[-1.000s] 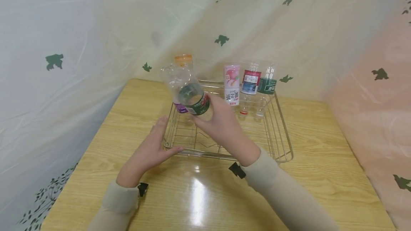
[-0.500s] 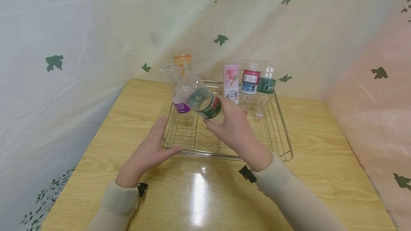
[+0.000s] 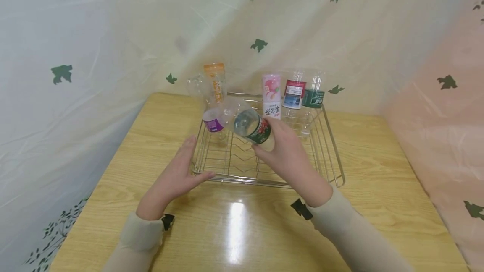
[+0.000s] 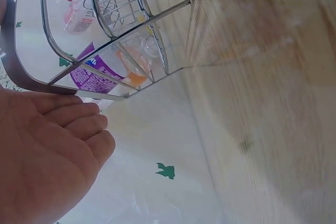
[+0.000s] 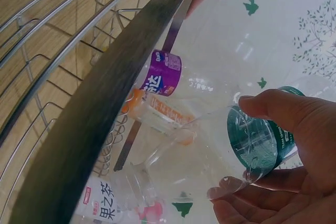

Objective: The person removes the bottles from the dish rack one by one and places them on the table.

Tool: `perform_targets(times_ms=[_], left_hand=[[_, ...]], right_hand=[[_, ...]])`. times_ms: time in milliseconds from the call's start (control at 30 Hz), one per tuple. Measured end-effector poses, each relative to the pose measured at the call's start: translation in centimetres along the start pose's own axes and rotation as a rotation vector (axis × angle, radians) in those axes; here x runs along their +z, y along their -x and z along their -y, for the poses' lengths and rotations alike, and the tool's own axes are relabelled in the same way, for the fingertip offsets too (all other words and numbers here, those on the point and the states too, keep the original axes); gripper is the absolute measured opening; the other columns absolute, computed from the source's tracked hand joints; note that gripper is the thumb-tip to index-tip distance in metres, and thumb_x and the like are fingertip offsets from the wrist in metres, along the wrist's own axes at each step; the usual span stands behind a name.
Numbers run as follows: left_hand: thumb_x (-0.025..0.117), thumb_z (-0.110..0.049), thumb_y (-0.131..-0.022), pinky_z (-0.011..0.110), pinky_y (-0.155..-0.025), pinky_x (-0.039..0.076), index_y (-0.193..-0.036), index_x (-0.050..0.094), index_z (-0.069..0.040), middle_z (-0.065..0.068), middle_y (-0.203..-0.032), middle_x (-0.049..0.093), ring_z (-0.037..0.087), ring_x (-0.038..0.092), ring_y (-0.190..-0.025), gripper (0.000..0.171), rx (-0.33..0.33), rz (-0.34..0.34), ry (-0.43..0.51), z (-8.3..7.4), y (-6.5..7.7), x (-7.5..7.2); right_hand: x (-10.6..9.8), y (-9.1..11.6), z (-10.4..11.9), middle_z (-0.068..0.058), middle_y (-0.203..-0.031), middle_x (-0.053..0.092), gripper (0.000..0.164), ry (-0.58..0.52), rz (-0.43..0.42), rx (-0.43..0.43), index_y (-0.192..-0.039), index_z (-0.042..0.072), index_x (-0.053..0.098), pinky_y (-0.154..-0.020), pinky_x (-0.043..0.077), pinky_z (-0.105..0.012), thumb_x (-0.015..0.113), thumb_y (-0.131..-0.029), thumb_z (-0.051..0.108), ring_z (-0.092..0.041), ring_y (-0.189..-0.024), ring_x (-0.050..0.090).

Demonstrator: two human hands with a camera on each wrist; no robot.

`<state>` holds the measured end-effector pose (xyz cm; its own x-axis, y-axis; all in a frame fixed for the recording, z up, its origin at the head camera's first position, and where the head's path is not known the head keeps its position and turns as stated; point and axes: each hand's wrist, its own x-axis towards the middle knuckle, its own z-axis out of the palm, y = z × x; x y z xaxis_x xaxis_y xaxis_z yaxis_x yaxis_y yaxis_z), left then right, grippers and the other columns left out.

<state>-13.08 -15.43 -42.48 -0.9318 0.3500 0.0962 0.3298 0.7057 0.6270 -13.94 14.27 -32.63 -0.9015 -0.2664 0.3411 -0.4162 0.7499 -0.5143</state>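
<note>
My right hand (image 3: pixel 289 154) grips a clear plastic bottle with a dark green label (image 3: pixel 259 131), holding it tilted above the wire rack (image 3: pixel 245 181). In the right wrist view, thumb and fingers close around the labelled part of this bottle (image 5: pixel 257 135), and its narrower end points toward the rack. At the rack's front left corner, my left hand (image 3: pixel 177 173) has its fingers and thumb extended along the rim. A purple-labelled bottle (image 3: pixel 213 125) and an orange-labelled bottle (image 3: pixel 216 83) stand at the rack's left. The left wrist view shows the left palm (image 4: pixel 52 140) beside the frame.
At the back of the rack stand a pink peach-drink bottle (image 3: pixel 272 95), a red-labelled bottle (image 3: pixel 295 93) and another green-labelled bottle (image 3: pixel 314 98). The rack sits on a wooden table (image 3: pixel 181 238). A leaf-patterned curtain (image 3: pixel 151 24) hangs close behind.
My right hand has moved right and slightly toward the front with the green-labelled bottle, uncovering more of the purple-labelled and orange-labelled bottles. My left hand has stayed at the rack's corner.
</note>
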Motion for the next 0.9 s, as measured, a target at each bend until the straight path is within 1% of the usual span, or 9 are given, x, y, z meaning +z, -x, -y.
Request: perform_targets(times_ms=[133, 333, 500, 600, 733, 900], left_hand=[[0.067, -0.071, -0.084, 0.052, -0.121, 0.011, -0.161, 0.003, 0.001, 0.019, -0.167, 0.001, 0.037, 0.005, -0.152, 0.124, -0.003, 0.002, -0.007, 0.0, 0.0, 0.0], [0.066, -0.073, -0.084, 0.052, -0.121, 0.010, -0.162, -0.001, -0.004, 0.018, -0.167, -0.001, 0.036, 0.004, -0.152, 0.124, -0.012, 0.011, -0.004, 0.0, 0.0, 0.1], [0.065, -0.074, -0.084, 0.052, -0.121, 0.010, -0.162, 0.000, -0.003, 0.019, -0.167, 0.001, 0.038, 0.004, -0.152, 0.124, -0.011, 0.008, -0.002, 0.0, 0.0, 0.1], [0.066, -0.074, -0.084, 0.052, -0.121, 0.010, -0.162, 0.000, -0.002, 0.019, -0.167, 0.001, 0.038, 0.004, -0.152, 0.125, -0.012, 0.008, -0.002, -0.1, 0.1, 0.0], [0.066, -0.074, -0.083, 0.052, -0.121, 0.009, -0.162, 0.000, -0.002, 0.018, -0.167, 0.001, 0.035, 0.000, -0.152, 0.126, -0.028, 0.016, 0.005, -0.2, 0.1, 0.0], [0.067, -0.075, -0.082, 0.055, -0.121, 0.008, -0.162, 0.000, -0.003, 0.016, -0.167, 0.000, 0.035, -0.007, -0.152, 0.126, -0.050, 0.023, 0.013, -0.3, 0.2, 0.0]], right_hand=[[-0.2, 0.4, -0.4, -0.015, -0.130, 0.062, 0.074, 0.016, -0.004, 0.007, -0.141, 0.002, 0.053, -0.100, 0.049, -0.053, 0.089, -0.078, 0.017, -0.033, -0.117, 0.058], [-0.4, 1.1, -1.0, -0.019, -0.132, 0.061, 0.078, 0.061, -0.016, -0.003, -0.141, -0.003, 0.052, -0.103, 0.047, -0.054, 0.091, -0.076, 0.016, -0.037, -0.119, 0.057], [-0.6, 1.6, -1.4, -0.018, -0.136, 0.059, 0.080, 0.070, -0.006, 0.015, -0.144, -0.001, 0.051, -0.105, 0.045, -0.055, 0.091, -0.076, 0.015, -0.037, -0.124, 0.054], [-0.8, 2.0, -1.7, -0.018, -0.136, 0.058, 0.080, 0.074, 0.002, 0.025, -0.144, 0.000, 0.051, -0.104, 0.046, -0.055, 0.091, -0.076, 0.015, -0.037, -0.125, 0.054], [-1.0, 2.4, -2.1, -0.018, -0.136, 0.058, 0.080, 0.081, 0.008, 0.017, -0.144, 0.001, 0.051, -0.103, 0.047, -0.054, 0.091, -0.076, 0.014, -0.036, -0.125, 0.054], [-1.3, 2.9, -2.6, -0.019, -0.136, 0.058, 0.078, 0.099, 0.010, 0.017, -0.142, 0.001, 0.052, -0.103, 0.047, -0.055, 0.091, -0.075, 0.011, -0.038, -0.123, 0.055]])
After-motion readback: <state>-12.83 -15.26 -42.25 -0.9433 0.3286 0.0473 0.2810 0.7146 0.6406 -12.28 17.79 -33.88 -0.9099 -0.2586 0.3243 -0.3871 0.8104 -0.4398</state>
